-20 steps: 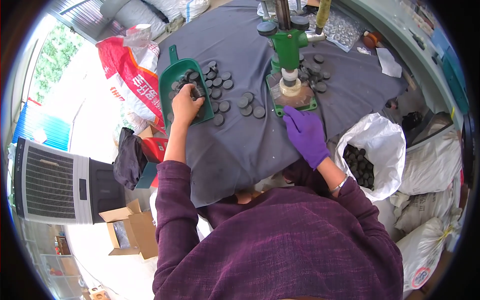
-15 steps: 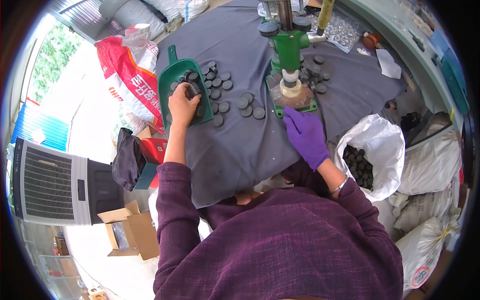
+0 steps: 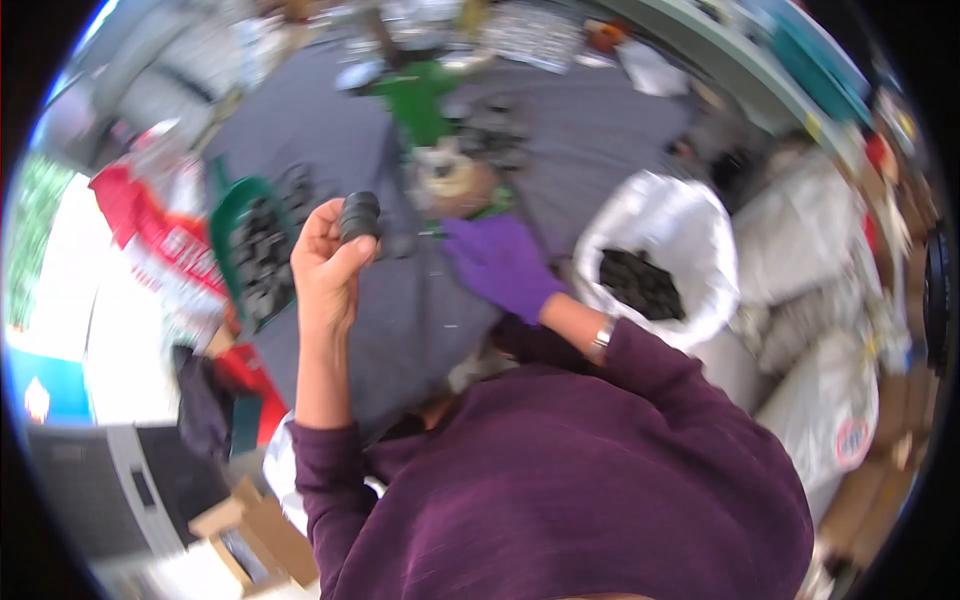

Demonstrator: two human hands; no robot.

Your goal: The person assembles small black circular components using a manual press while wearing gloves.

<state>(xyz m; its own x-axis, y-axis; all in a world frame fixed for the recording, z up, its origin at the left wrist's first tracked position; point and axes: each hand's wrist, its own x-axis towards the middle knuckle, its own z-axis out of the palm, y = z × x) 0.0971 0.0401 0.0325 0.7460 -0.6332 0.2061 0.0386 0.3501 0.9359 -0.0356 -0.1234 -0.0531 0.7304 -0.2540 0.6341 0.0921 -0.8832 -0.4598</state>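
Raised over the grey cloth, my left hand (image 3: 325,260) is bare and closed around a short stack of black round discs (image 3: 361,217). My right hand (image 3: 505,268), in a purple glove, reaches to the front edge of the base of a green hand press (image 3: 418,105). Motion smears its fingers, so whether they grip anything cannot be made out. A pale round piece (image 3: 447,180) sits under the press ram. To the left of my left hand lies a green dustpan (image 3: 220,225) full of black discs (image 3: 263,250); loose discs (image 3: 495,135) also lie behind the press.
Grey cloth (image 3: 590,130) covers the table. At my right stands an open white sack (image 3: 705,260) with black discs (image 3: 640,283) inside, beside other filled sacks (image 3: 810,400). A red and white bag (image 3: 160,245) and a cardboard box (image 3: 265,530) are at the left. Clear bags (image 3: 535,35) lie at the back.
My left hand has lifted out of the dustpan with the stack of discs and come toward the press. The view has swung right and blurred. My right hand stays by the press base.
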